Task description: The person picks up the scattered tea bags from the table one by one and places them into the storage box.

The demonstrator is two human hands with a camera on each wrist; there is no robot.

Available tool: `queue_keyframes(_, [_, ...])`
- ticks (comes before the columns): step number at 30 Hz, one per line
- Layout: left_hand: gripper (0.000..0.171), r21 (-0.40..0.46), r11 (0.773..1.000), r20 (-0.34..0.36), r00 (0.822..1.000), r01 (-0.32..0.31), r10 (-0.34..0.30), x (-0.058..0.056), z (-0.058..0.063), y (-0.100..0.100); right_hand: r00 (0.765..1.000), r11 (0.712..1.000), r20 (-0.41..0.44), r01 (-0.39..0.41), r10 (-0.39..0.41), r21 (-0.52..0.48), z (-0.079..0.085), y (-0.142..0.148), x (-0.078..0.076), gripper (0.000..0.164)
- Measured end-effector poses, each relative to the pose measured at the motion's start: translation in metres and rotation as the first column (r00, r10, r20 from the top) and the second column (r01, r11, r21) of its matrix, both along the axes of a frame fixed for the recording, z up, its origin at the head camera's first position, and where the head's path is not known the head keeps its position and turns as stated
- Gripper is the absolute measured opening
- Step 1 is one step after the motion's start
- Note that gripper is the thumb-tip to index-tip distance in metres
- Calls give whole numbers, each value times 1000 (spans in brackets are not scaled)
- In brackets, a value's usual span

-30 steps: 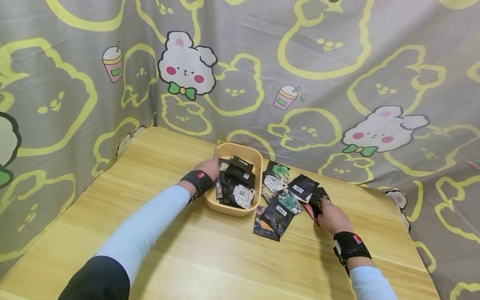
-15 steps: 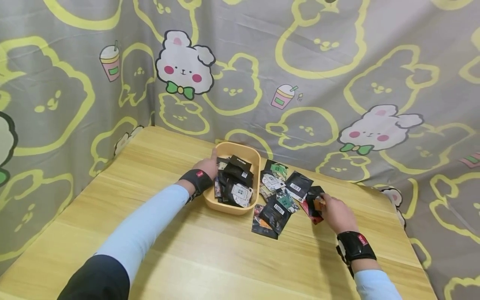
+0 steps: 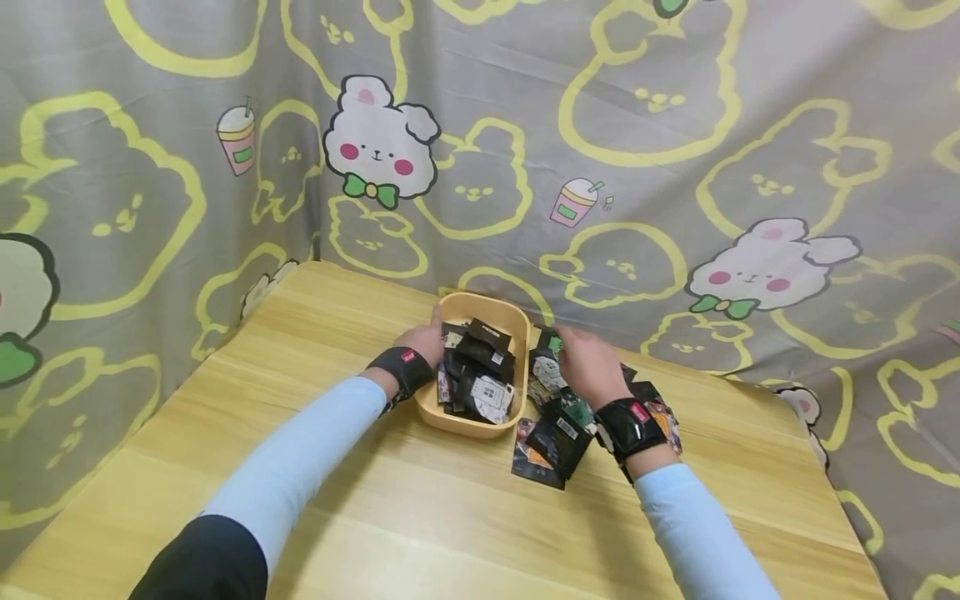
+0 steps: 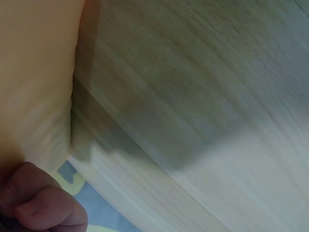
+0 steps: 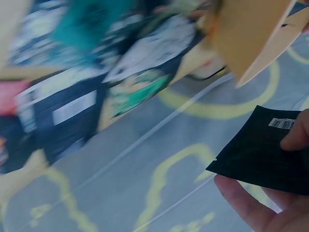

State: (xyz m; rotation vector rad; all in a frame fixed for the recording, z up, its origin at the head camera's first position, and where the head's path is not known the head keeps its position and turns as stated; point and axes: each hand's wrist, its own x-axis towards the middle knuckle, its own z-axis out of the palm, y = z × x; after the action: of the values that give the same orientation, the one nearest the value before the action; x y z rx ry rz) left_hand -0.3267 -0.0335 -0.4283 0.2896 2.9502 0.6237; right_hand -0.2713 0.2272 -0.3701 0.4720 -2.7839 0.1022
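My left hand point(image 3: 422, 342) holds the left side of a yellow-orange plastic bin point(image 3: 525, 367), its curled fingers point(image 4: 53, 208) against the outer wall in the left wrist view. Inside the bin lies a heap of black sachets point(image 3: 480, 354), one with a white printed label. Just right of the bin, my right hand point(image 3: 594, 367) is above a loose pile of sachets. It pinches one flat black sachet point(image 5: 256, 150) between thumb and fingers, barcode side showing in the right wrist view. From the head, the hand hides most of that sachet.
Loose sachets point(image 3: 558, 437) with black, green, white and orange prints lie overlapping on the wooden table point(image 3: 420, 517) beside the bin. Some are under my right hand and wrist. A grey patterned curtain point(image 3: 480, 192) hangs along the table's back edge.
From the pile's right end, my right hand has lifted away a black sachet and moved left, close to the bin. My left hand stays at the bin's side.
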Motion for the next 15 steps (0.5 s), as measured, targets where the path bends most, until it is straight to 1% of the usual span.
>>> queue_keyframes(1, [68, -9, 1000, 1, 1000, 5, -5, 1, 0, 1, 1000, 1000, 1, -8, 8, 7, 1, -7, -3, 39])
queue_keyframes(5, [68, -2, 1000, 20, 1000, 7, -7, 8, 10, 3, 999, 999, -6, -46, 46, 17, 3, -32, -12, 38])
queue_keyframes(7, [68, 11, 1000, 25, 1000, 2, -2, 11, 14, 3, 996, 996, -3, -86, 86, 7, 4, -43, -16, 38])
queue_keyframes(9, [67, 13, 1000, 25, 1000, 0, 0, 12, 16, 3, 992, 993, 40, -121, 120, 9, 5, -53, -19, 41])
queue_keyframes(11, [67, 10, 1000, 28, 1000, -1, 0, 12, 16, 2, 983, 990, 121, -141, 139, 4, 5, -60, -19, 49])
queue_keyframes(14, [68, 1, 1000, 27, 1000, -10, 10, 6, 9, 0, 969, 992, 212, -128, 127, -7, 2, -60, -20, 65])
queue_keyframes(15, [69, 2, 1000, 26, 1000, -13, 13, 4, 7, 0, 966, 993, 233, -114, 114, -13, 0, -57, -19, 67])
